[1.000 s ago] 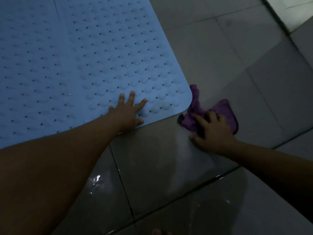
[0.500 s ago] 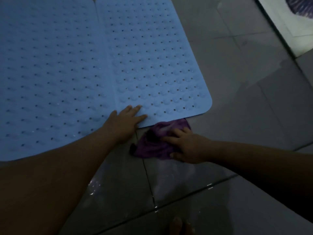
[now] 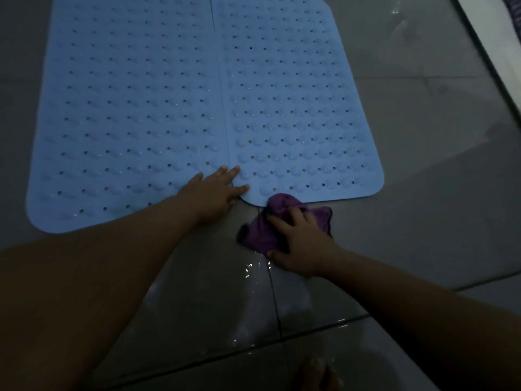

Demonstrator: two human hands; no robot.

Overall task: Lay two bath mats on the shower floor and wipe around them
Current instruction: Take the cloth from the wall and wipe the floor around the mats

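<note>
Two light-blue perforated bath mats lie flat side by side on the grey tiled floor: the left mat (image 3: 127,114) and the right mat (image 3: 298,103), edges meeting in a seam. My left hand (image 3: 211,193) rests flat with spread fingers on the near edge where the mats meet. My right hand (image 3: 298,244) presses on a crumpled purple cloth (image 3: 265,227) on the wet tiles just below the right mat's near edge, the fingers curled over it. The cloth's top touches the mat's edge.
The grey floor tiles (image 3: 423,179) shine with water near the cloth and towards me. A pale raised threshold (image 3: 496,46) runs along the top right. My toes (image 3: 315,373) show at the bottom edge.
My right hand has slid the purple cloth leftwards along the right mat's near edge, from its right corner to near the seam. My left hand has stayed at the mats' near edge.
</note>
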